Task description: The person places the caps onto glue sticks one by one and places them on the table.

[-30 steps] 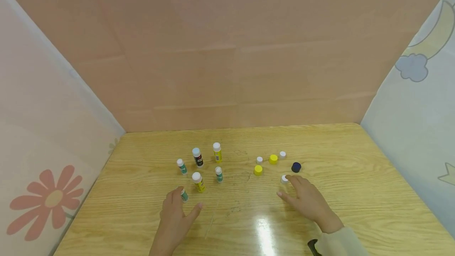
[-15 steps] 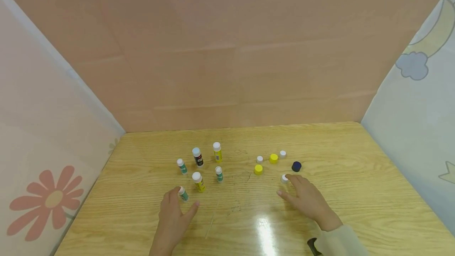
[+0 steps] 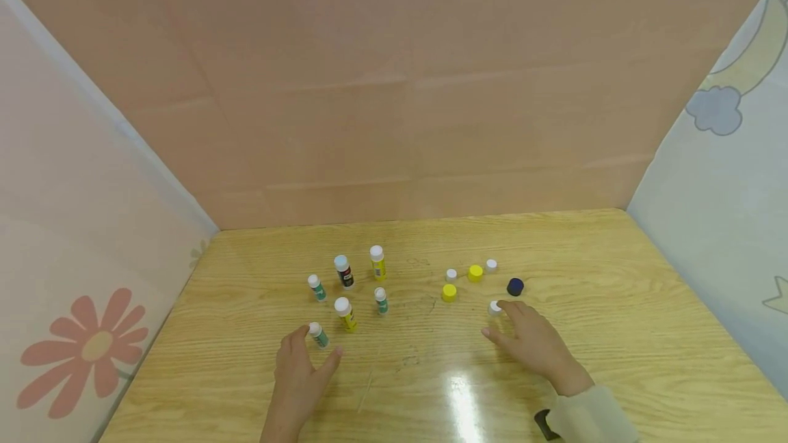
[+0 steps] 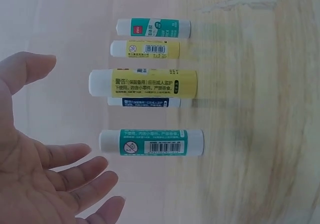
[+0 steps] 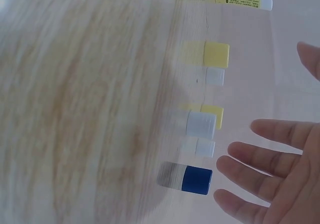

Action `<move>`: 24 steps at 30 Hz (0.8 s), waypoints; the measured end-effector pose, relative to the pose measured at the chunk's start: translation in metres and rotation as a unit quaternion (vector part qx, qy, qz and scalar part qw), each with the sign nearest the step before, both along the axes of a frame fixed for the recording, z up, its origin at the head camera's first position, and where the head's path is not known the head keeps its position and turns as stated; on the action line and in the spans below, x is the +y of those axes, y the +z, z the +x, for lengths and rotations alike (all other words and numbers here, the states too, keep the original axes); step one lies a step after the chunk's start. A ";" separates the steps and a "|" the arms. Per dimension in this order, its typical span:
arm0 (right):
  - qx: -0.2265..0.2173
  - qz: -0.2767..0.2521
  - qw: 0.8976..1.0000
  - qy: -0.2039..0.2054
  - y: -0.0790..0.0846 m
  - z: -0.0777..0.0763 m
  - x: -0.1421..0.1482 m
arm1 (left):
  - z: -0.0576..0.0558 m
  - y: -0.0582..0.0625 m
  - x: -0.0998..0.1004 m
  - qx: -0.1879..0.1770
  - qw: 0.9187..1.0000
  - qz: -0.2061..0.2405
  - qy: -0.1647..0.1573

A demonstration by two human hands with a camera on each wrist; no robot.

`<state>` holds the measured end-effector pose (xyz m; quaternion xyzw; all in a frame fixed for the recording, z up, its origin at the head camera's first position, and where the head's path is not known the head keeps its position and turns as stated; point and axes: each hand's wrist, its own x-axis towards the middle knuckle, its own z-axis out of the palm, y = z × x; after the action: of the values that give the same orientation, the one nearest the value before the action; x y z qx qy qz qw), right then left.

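My left hand (image 3: 297, 378) has its fingers apart beside an upright green glue stick (image 3: 319, 336). In the left wrist view a gap shows between the fingers and that green glue stick (image 4: 152, 142). A yellow glue stick (image 3: 347, 316) stands just behind it to the right. My right hand (image 3: 534, 342) reaches over the table by a white cap (image 3: 495, 308), thumb and fingers spread. In the right wrist view the fingers (image 5: 272, 130) are extended and hold nothing, with the white cap (image 5: 201, 125) in front of them. A navy cap (image 3: 515, 286) lies beyond this hand.
Behind on the left stand two more green glue sticks (image 3: 382, 301), a black one (image 3: 345, 274) and a yellow one (image 3: 378, 263). Right of centre lie two yellow caps (image 3: 449, 293) and two white caps (image 3: 451, 275). Cloth walls surround the wooden table (image 3: 646, 333).
My left fingers have drawn slightly back from the nearest green glue stick, so its white top shows now. The right hand stays by the white cap. The head view has shifted a little.
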<state>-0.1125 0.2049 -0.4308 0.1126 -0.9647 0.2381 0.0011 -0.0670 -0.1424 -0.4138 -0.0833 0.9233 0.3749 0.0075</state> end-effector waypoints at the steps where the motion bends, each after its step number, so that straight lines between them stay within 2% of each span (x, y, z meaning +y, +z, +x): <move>1: -0.001 0.000 1.000 0.000 0.000 0.000 0.000 | 0.000 -0.001 0.000 0.000 1.000 0.000 0.001; 10: -0.010 0.001 1.000 -0.001 -0.001 -0.002 0.001 | -0.003 -0.011 -0.002 -0.010 1.000 0.002 0.015; 24: -0.019 0.002 1.000 0.007 -0.003 -0.009 0.000 | -0.004 -0.014 -0.001 -0.014 0.999 0.013 0.028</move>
<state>-0.1216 0.2052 -0.4333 0.1145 -0.9643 0.2381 -0.0191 -0.0708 -0.1437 -0.4283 -0.1139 0.9154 0.3859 0.0111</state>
